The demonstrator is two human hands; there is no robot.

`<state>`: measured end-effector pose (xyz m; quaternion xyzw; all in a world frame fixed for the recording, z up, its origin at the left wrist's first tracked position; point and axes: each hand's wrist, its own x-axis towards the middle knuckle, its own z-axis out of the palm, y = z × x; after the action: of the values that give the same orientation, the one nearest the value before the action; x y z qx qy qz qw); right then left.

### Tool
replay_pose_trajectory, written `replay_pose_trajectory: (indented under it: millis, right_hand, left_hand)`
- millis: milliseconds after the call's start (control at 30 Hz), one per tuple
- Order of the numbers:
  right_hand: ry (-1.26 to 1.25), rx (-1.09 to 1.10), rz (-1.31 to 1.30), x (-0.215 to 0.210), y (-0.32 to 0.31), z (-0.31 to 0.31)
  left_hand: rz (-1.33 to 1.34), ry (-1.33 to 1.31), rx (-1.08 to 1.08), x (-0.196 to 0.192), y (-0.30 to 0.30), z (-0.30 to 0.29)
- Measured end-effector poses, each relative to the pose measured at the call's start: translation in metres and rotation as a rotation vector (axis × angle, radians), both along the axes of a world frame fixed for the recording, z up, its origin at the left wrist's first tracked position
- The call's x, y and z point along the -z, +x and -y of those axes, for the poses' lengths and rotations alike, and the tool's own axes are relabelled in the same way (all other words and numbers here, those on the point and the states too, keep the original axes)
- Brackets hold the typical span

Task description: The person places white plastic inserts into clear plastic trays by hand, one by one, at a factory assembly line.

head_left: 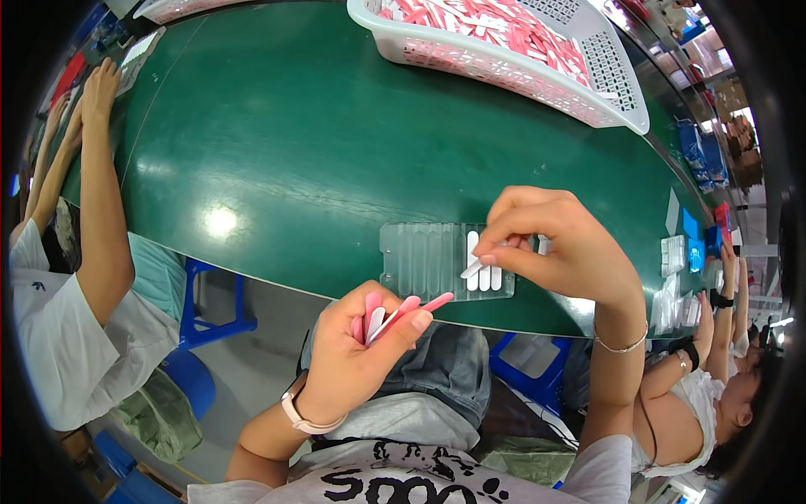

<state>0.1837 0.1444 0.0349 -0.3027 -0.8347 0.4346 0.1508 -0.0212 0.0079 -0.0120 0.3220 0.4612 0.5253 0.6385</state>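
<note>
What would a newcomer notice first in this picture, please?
Probably the white basket of pink and white sticks, at the upper right on the green table. Next, near the table's edge, the right hand pinches a white stick over a clear tray; lower left, the left hand grips a bunch of sticks.

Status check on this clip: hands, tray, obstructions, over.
Left hand gripping pink and white sticks. Right hand pinching another white stick over clear slotted tray. White sticks in right-side slots. Right hand hides part of tray.
</note>
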Motion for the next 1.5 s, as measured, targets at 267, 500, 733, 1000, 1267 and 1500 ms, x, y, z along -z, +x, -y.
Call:
replay_pose_trajectory:
  millis: [267,500,733,1000,1267,1500]
  right_hand:
    - [0.215,0.073,0.224,0.007,-0.024,0.001]
    - [0.333,-0.008,0.117,0.003,-0.02,0.019]
    - [0.121,-0.123,-0.261,0.014,-0.017,0.031]
    - [0.203,0.095,0.044,0.014,-0.017,0.008]
    - [0.269,0.192,0.225,0.008,-0.023,0.014]
    - [0.296,0.136,0.068,0.009,-0.03,0.031]
  left_hand:
    - [-0.051,-0.027,0.005,0.0,-0.002,0.001]
    - [0.088,-0.141,0.038,-0.003,-0.003,-0.001]
    - [0.246,-0.282,0.16,-0.006,-0.004,-0.003]
    - [0.289,-0.299,0.028,-0.011,0.0,-0.001]
    - [0.344,-0.319,0.033,-0.01,0.005,0.006]
    - [0.528,-0.39,0.224,-0.008,-0.009,-0.002]
